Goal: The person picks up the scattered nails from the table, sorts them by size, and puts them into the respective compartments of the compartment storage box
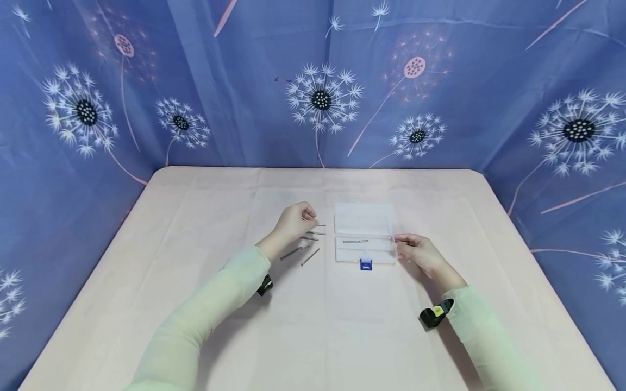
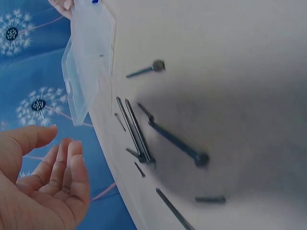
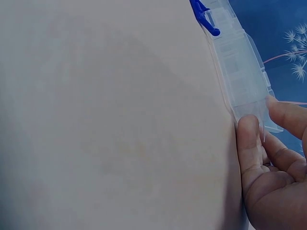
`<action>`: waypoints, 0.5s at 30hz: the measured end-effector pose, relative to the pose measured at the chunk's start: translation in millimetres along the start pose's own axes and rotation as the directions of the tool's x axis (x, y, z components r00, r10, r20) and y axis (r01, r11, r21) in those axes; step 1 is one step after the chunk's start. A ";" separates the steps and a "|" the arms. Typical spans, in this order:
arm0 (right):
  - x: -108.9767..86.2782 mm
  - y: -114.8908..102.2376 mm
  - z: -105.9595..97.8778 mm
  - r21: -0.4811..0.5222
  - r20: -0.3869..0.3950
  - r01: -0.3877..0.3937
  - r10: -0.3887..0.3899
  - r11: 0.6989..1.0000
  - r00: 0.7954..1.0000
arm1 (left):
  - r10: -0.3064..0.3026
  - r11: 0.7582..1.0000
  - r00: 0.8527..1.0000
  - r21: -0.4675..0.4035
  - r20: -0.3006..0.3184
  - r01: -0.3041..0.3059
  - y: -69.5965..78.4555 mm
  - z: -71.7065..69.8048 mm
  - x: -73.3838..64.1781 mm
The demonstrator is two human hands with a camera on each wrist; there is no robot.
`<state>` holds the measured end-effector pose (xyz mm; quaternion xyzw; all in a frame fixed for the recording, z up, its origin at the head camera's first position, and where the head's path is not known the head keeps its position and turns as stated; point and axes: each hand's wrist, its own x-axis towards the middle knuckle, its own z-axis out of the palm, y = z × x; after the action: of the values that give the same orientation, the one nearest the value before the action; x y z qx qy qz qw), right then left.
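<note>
A clear plastic box (image 1: 365,255) with a blue latch (image 1: 365,264) lies with its lid (image 1: 364,217) raised at the back. Inside it, near the middle, is a thin metal nail (image 1: 355,241). My right hand (image 1: 418,254) grips the box's right end, fingers on either side of its wall in the right wrist view. To the box's left, my left hand (image 1: 295,221) hovers over several loose nails (image 1: 310,257). In the left wrist view its thumb and fingers (image 2: 79,175) are loosely bent and apart, with nothing visible between them. Large dark nails (image 2: 177,143) lie below that hand.
A pale cloth covers the table (image 1: 293,336). Blue dandelion-print curtains (image 1: 244,108) hang along the back and both sides. A black wrist camera (image 1: 432,316) sits on the right forearm, and another (image 1: 264,285) on the left.
</note>
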<state>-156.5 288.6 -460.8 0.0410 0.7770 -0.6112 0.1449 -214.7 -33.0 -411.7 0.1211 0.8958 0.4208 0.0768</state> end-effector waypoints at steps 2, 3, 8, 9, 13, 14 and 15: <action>-0.6 0.2 0.0 -0.001 0.000 0.000 0.000 1.000 1.000 | -0.012 1.000 1.000 -0.003 0.002 0.012 -3.0 -4.1 -1.5; -0.9 0.1 -0.2 -0.002 0.001 0.002 -0.002 1.000 1.000 | -0.016 1.000 1.000 -0.004 0.001 0.016 -4.3 -6.7 -2.6; -1.0 0.4 -0.5 0.003 0.005 0.017 -0.017 1.000 1.000 | -0.047 0.999 0.999 0.002 -0.002 0.047 -15.6 -18.8 -7.1; -0.9 0.9 -0.4 0.006 0.006 0.018 -0.018 1.000 1.000 | -0.053 0.999 0.999 0.006 -0.004 0.053 -18.8 -21.0 -8.3; 0.1 1.3 -0.6 0.003 0.005 0.017 -0.017 1.000 1.000 | -0.061 0.998 0.998 0.018 -0.015 0.061 -30.7 -28.1 -12.2; 0.2 1.4 -0.7 -0.001 0.003 0.018 -0.018 1.000 1.000 | -0.062 0.998 0.998 0.018 -0.014 0.062 -33.3 -29.3 -13.3; 0.5 1.7 -0.9 -0.004 -0.001 0.017 -0.017 1.000 1.000 | -0.062 0.998 0.998 0.019 -0.014 0.062 -35.5 -30.4 -14.4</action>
<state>-156.7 289.8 -462.3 0.0343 0.7785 -0.6110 0.1393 -213.6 -81.4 -419.4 0.0910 0.9037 0.4101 0.0825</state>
